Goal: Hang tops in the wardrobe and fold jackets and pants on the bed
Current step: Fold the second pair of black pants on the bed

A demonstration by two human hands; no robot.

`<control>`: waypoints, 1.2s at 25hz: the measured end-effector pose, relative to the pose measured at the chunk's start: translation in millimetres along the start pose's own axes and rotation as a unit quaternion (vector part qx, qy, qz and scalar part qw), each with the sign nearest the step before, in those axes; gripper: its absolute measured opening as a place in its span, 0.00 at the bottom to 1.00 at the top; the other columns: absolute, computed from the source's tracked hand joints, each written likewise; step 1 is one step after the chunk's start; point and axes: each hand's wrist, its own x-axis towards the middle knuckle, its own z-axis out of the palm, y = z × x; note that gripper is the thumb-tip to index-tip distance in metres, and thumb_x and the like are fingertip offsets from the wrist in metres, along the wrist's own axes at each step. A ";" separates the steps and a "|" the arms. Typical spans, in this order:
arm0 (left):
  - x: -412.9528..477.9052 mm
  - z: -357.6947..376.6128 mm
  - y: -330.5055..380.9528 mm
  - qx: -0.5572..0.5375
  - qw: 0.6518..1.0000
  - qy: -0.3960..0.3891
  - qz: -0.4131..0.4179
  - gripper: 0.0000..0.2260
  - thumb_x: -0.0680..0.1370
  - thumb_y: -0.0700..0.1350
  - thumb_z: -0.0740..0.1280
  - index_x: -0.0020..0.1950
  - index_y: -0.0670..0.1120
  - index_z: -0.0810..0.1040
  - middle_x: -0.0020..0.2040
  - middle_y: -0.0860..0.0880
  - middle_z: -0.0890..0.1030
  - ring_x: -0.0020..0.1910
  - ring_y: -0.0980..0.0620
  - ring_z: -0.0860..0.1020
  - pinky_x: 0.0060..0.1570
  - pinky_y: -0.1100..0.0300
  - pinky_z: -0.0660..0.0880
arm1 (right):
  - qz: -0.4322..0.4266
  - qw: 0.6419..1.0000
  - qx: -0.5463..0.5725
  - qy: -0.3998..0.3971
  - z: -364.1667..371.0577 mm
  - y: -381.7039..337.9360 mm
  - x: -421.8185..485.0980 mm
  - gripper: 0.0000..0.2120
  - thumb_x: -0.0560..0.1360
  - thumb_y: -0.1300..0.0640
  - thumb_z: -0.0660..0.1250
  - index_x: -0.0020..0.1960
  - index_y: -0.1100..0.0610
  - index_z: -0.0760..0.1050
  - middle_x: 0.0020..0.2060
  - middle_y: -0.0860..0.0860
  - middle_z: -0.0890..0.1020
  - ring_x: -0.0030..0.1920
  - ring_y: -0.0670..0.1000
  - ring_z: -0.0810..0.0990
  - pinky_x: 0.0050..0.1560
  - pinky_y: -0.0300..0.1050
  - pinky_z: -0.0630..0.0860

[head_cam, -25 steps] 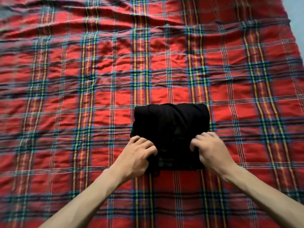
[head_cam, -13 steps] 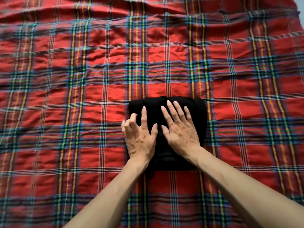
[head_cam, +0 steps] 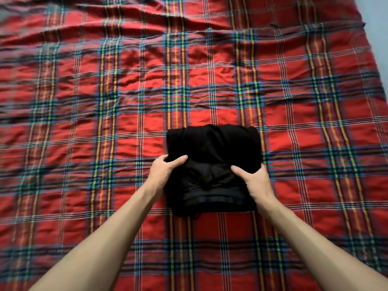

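A black garment, folded into a compact square bundle, lies on the bed a little right of centre. My left hand grips its left edge, thumb on top and fingers tucked under the side. My right hand grips the right edge the same way, thumb pressed on the top fold. Both hands clasp the bundle from opposite sides. Fingers under the cloth are hidden. What kind of garment it is cannot be told from the fold.
The bed is covered by a red plaid blanket, wrinkled toward the far side. A strip of pale floor or wall shows past the blanket's right edge at the top right corner.
Half a second ago both hands lay flat on top of the bundle, pressing it. Now they have slid apart to its left and right sides and taken hold of the edges.
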 end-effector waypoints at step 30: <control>78.7 102.6 127.6 0.783 0.518 -0.263 0.221 0.37 0.62 0.74 0.70 0.59 0.48 0.76 0.51 0.52 0.79 0.51 0.47 0.77 0.51 0.53 0.73 | 0.385 0.702 0.585 -0.128 151.3 21.6 -135.4 0.22 0.69 0.49 0.76 0.59 0.54 0.75 0.57 0.56 0.78 0.57 0.59 0.77 0.58 0.56 0.71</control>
